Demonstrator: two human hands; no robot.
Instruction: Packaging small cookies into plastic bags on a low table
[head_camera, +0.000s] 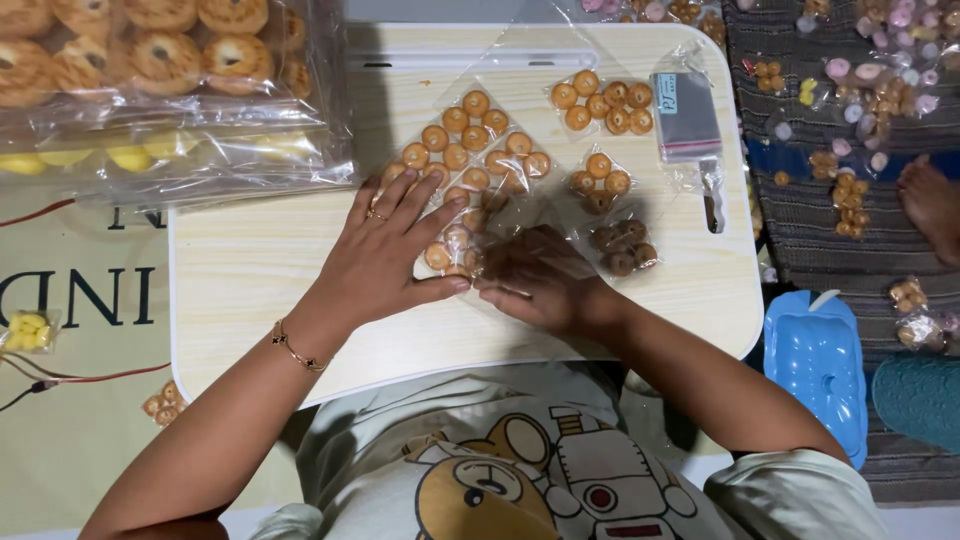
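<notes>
Head view shows the left hand (385, 255) flat and the blurred right hand (535, 280) pinching a light, slippery cookie bag (470, 190), probably best gripped by its edge.

On a small pale wooden table (260, 270), the left hand (385, 255) lies flat with its fingers (420, 200) spread, pressing on a clear plastic bag of small round cookies (470, 160). The right hand (540, 280) rests just beside it, blurred, its fingers touching the same clear plastic near the lower cookies. A second small cookie bag (603, 103) lies near the table's far edge, next to a stack of empty clear bags (685, 115). Two more small bags (612, 215) sit right of the hands. A large bag of ring-shaped cookies (150, 50) lies at upper left. A blue plastic lid (820, 370) lies on the floor at right.
</notes>
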